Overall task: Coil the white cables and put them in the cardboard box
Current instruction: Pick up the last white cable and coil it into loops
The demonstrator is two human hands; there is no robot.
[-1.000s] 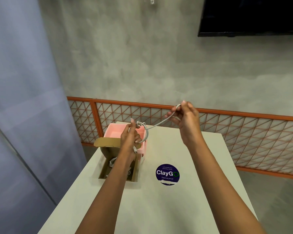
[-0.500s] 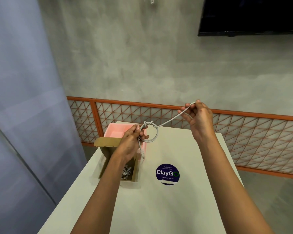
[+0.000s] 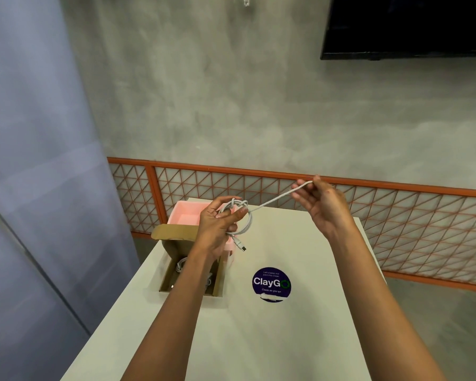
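One white cable [image 3: 272, 200], coil gathered tighter

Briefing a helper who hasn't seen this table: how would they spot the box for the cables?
On the white table, look near the left edge, left of the round purple sticker. The cardboard box sits there, brown and open-topped with a raised flap, white cable inside; the tray behind it is pink.

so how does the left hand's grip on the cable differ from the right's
The left hand grips the coiled loops of the white cable, fingers curled round the bundle; the right hand pinches a single strand. The left hand sits lower, the right hand higher. Both hold the same cable, stretched between them.
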